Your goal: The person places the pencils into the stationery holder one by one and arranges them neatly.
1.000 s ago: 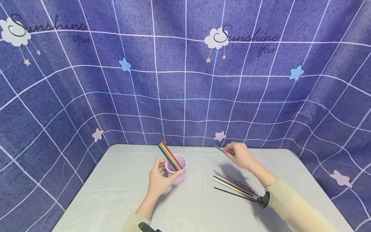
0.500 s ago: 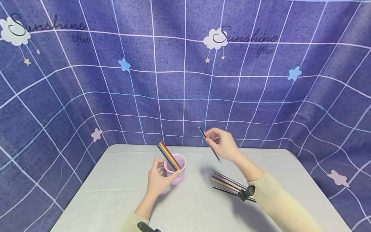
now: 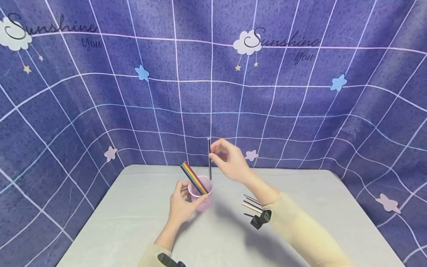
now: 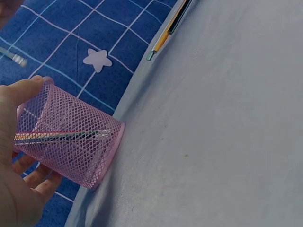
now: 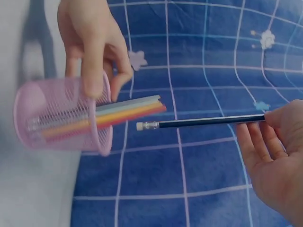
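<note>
The tabletop [image 3: 133, 218] spread left of the cup [image 3: 205, 204], far edge before a blue curtain [image 3: 160, 111]; the left hand [image 3: 182, 204] gripped the cup, the right hand [image 3: 231, 160] pinched a pencil [image 3: 210, 170] above the rim

Right sleeve [image 3: 301, 231]: was cream | left sleeve [image 3: 151, 256]: matched | right wrist device [image 3: 261, 218], left wrist device [image 3: 169, 260]: were black, behind fingers [image 5: 247, 142]

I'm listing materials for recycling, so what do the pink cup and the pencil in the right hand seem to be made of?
Pink cup: fine open mesh with a smooth rim, probably painted metal, though plastic is possible. Pencil: dark shaft, likely painted wood; its pale streak suggests gloss. Its silvery band looks like shiny metal, the whitish tip probably matte rubber.
</note>
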`<state>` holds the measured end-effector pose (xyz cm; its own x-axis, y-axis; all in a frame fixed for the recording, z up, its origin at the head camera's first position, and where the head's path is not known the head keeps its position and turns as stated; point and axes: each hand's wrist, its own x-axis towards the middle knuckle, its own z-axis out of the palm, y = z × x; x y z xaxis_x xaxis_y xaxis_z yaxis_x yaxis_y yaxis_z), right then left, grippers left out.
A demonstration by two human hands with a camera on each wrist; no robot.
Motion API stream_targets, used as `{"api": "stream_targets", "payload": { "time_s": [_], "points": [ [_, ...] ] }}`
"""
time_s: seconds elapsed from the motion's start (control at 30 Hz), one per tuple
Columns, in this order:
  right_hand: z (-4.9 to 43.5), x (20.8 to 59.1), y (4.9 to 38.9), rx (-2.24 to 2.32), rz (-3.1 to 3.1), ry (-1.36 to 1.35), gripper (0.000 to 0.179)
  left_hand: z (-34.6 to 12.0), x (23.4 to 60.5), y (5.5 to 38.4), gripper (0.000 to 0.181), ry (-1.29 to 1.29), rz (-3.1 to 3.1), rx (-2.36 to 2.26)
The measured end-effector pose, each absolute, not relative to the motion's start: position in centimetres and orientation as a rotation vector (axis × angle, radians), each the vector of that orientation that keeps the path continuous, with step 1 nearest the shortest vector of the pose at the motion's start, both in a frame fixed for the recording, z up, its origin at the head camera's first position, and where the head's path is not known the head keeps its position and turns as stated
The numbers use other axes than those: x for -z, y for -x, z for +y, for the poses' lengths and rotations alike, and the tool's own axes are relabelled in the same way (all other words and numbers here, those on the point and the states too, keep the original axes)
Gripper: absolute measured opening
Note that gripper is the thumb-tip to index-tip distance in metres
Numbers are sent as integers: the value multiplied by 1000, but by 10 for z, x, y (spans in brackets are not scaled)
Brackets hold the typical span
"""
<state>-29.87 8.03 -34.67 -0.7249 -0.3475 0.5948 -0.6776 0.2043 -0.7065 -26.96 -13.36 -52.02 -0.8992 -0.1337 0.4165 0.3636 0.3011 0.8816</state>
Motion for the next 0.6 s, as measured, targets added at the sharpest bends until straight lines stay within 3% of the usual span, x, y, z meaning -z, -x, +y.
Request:
{"api": "stream_targets", "payload": {
  "time_s": [0.6],
  "points": [
    [25, 407, 309, -1239, -2414, -1100, 12, -136, 519, 268, 68, 231, -2170, 1675]
  ]
}}
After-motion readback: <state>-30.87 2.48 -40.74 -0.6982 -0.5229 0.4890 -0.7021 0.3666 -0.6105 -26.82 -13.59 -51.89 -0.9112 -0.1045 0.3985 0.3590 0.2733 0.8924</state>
